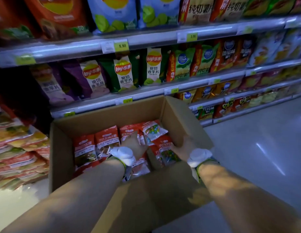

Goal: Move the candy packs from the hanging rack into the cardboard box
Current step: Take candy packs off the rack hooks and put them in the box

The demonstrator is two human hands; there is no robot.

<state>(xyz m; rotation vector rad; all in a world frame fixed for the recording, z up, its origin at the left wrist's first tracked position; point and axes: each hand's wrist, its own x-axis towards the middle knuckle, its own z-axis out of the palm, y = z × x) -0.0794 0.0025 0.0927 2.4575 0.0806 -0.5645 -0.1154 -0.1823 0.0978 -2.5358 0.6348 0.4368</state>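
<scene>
Several candy packs [106,142] are already lying in the cardboard box [62,148], mostly in a rough row along its far side, with a few more heaped toward the right wall. Both hands are down inside the box. The left hand [135,143] sits over the middle packs with its fingers [143,142] reaching forward onto them; honestly can't tell if they're flat or nipping a pack edge, too blurry. The right hand [181,145] is near the right wall of the box, fingers pointing at the pile of packs there, and again I can't say whether they're spread or holding anything.

What could go wrong, as I see it: the packs on the right are stacked crooked, one with coloured candies [154,129] is tilted up against the far right corner. If more get dropped on top without flattening that heap, they'll probably slide around and the box fills unevenly. The slick wrappers would make that worse.

Also the box flaps stand up, and the right flap [180,118] is close to the shelf [146,93] of chip bags [122,73], so a careless lift of the arm might bump the flap or knock a bag off.

The hanging rack isn't something I can pick out in this view, so no idea how many packs are left.
</scene>
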